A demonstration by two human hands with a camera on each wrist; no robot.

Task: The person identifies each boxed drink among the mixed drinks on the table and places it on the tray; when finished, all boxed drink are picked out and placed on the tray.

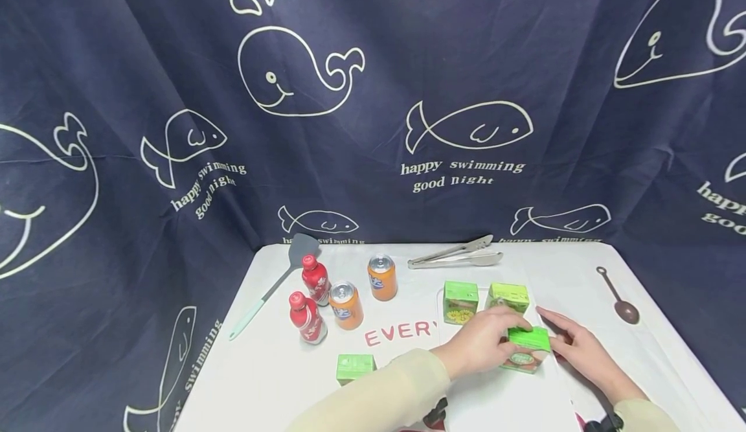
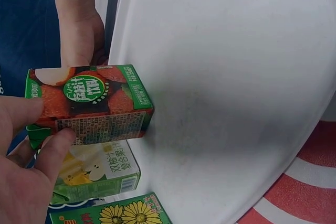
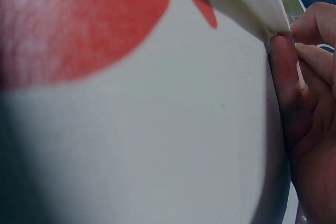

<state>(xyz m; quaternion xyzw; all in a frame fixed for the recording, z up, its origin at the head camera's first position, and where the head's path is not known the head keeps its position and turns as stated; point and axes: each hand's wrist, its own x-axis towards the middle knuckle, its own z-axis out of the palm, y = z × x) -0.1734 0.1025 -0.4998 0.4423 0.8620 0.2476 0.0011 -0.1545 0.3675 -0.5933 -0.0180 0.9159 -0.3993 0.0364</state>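
My left hand (image 1: 486, 338) grips a lychee juice box (image 2: 86, 103) with a green top, thumb and fingers on its sides. The box is at the right side of a white tray (image 2: 226, 35). Against that tray's right edge rests my right hand (image 1: 585, 348), its fingers fairly straight; the right wrist view shows fingertips at the rim. Behind the held box stand a yellow-green juice box (image 1: 508, 295) and a green box with yellow flowers (image 1: 460, 302). The underside of the held box is hidden in the head view.
Another green box (image 1: 355, 368) stands left of the tray. Further left are two orange cans (image 1: 383, 280), two red bottles (image 1: 307, 318) and a spatula (image 1: 276, 289). Metal tongs (image 1: 457, 255) lie at the back, and a brown spoon (image 1: 620, 299) lies at right.
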